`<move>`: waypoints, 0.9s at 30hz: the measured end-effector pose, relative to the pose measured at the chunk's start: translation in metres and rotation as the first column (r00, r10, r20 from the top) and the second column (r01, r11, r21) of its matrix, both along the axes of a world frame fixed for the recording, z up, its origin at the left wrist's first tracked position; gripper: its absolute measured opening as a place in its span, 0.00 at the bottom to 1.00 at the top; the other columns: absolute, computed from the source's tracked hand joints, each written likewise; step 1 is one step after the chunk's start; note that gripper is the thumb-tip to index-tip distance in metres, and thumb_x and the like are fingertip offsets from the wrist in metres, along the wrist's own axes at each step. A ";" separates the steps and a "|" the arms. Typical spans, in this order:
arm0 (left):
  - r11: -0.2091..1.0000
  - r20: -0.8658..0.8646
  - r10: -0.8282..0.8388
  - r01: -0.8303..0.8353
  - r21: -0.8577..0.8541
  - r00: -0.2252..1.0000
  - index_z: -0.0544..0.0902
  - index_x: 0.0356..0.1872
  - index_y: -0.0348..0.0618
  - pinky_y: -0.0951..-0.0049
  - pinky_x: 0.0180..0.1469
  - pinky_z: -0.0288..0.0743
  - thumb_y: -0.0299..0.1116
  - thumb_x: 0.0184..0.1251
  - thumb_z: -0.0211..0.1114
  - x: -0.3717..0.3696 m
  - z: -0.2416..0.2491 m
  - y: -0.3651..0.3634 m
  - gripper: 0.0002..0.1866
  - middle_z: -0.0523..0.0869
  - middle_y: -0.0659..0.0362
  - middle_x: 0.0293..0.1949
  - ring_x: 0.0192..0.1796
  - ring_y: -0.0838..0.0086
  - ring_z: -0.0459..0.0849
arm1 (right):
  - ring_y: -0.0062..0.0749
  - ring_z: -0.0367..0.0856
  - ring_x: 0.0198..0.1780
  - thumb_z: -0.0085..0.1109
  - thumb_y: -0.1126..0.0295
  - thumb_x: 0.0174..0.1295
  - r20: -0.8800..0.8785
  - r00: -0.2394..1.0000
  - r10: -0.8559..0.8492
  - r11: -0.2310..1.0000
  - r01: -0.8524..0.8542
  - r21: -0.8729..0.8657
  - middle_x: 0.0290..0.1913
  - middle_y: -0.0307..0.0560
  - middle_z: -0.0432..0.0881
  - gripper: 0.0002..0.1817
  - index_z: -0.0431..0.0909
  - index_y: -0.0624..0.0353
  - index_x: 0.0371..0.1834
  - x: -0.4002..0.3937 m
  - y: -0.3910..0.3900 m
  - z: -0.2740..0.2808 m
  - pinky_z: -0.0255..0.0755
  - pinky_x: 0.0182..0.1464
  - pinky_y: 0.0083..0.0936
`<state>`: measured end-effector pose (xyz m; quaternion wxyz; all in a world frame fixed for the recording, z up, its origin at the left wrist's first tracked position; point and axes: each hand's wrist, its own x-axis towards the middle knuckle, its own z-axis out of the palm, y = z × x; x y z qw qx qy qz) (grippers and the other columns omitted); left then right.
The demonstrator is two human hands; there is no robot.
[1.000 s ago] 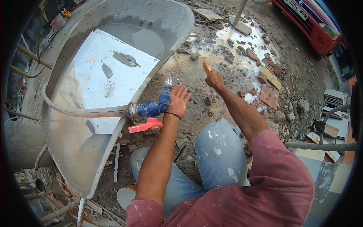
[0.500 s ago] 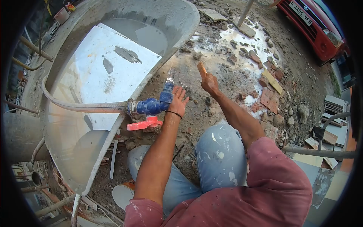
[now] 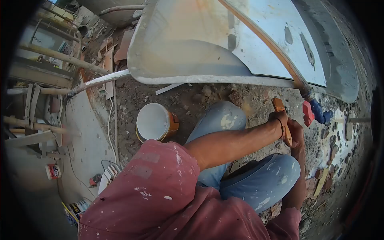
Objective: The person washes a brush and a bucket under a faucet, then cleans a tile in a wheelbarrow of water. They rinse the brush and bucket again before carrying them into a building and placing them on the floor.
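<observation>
1. The person squats on rubbly ground beside a grey tub (image 3: 160,68), with both hands brought together just over the knees.
2. The left hand (image 3: 281,120), with a dark band at its wrist, is closed round an orange stick (image 3: 279,106). The stick's top pokes up above the fingers, and its lower end shows between the two hands.
3. The right hand (image 3: 297,134) comes up from below and presses against the left. It seems to be closed on the lower part of the stick, but how firmly cannot be told.
4. The stick is near the valve (image 3: 320,113) and apart from it. The valve is blue with a red lever (image 3: 307,113), and it sits at the end of a hose (image 3: 280,60) that runs along the tub's rim.
5. Judged from this, the step in hand is rubbing or cleaning the stick between the hands, close to the valve's outlet. No water can be made out at the outlet.
6. Any next move would call for one hand to let go, since both are busy with the stick. The lever is in easy reach of either.
7. Count: one stick, one valve, one hose, one tub with a pale sheet (image 3: 256,44) lying in it, and one white bucket (image 3: 154,122) on the ground beside the left knee.
</observation>
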<state>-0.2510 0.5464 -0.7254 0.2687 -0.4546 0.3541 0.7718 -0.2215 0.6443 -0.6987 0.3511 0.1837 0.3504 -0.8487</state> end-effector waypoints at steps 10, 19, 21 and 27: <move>0.969 -0.480 0.157 -0.042 0.242 0.863 0.71 0.48 0.39 0.79 0.29 0.71 0.46 0.74 0.48 0.184 0.215 -0.275 0.19 0.77 0.59 0.37 0.26 0.82 0.73 | 0.23 0.79 0.29 0.47 0.61 0.69 -0.145 0.972 0.186 0.890 -0.104 0.445 0.32 0.43 0.80 0.12 0.75 0.57 0.43 -0.007 0.019 -0.016 0.76 0.25 0.18; -0.351 0.724 -0.489 0.650 -0.674 0.486 0.82 0.37 0.30 0.59 0.44 0.78 0.26 0.54 0.61 0.253 0.060 -0.489 0.11 0.84 0.39 0.38 0.43 0.51 0.84 | 0.23 0.77 0.32 0.49 0.60 0.69 0.003 0.999 0.047 0.921 -0.045 0.386 0.33 0.39 0.79 0.11 0.74 0.55 0.44 0.006 0.024 -0.053 0.74 0.30 0.17; -0.341 0.768 -0.444 0.706 -0.621 0.461 0.83 0.38 0.32 0.59 0.45 0.78 0.26 0.54 0.62 0.234 0.041 -0.496 0.11 0.84 0.40 0.39 0.43 0.51 0.84 | 0.23 0.76 0.32 0.50 0.61 0.68 -0.001 0.999 0.050 0.907 -0.045 0.418 0.34 0.39 0.79 0.11 0.75 0.55 0.43 0.013 0.023 -0.044 0.73 0.31 0.17; -0.388 0.583 -0.314 0.459 -0.799 0.750 0.85 0.36 0.35 0.60 0.46 0.78 0.29 0.57 0.63 0.217 0.070 -0.502 0.10 0.84 0.41 0.40 0.44 0.51 0.84 | 0.23 0.75 0.34 0.51 0.63 0.67 -0.041 0.999 0.013 0.878 0.008 0.479 0.34 0.39 0.78 0.09 0.74 0.56 0.43 0.027 0.033 -0.030 0.72 0.38 0.18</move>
